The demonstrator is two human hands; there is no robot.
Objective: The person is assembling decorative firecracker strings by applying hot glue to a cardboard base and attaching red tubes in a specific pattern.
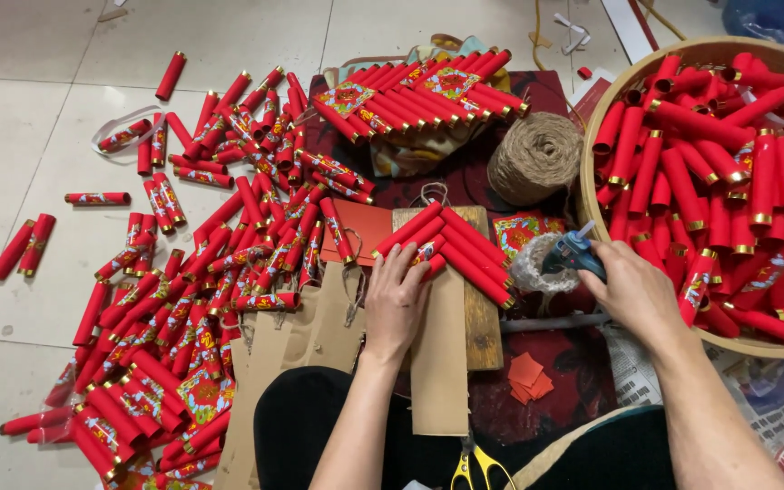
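My left hand (396,299) presses flat on the near end of a row of red paper tubes (451,245) laid side by side on a cardboard strip (440,354) over a wooden board (481,322). My right hand (632,290) grips a blue glue gun (573,254), its nozzle pointing left toward the tubes. A finished fan of red tubes (419,100) with gold caps lies further away.
A large heap of loose red tubes (201,272) covers the tiled floor at left. A round wooden basket (592,172) full of red tubes stands at right. A ball of twine (534,156), yellow-handled scissors (475,469), small red paper squares (526,377) and newspaper (773,399) lie nearby.
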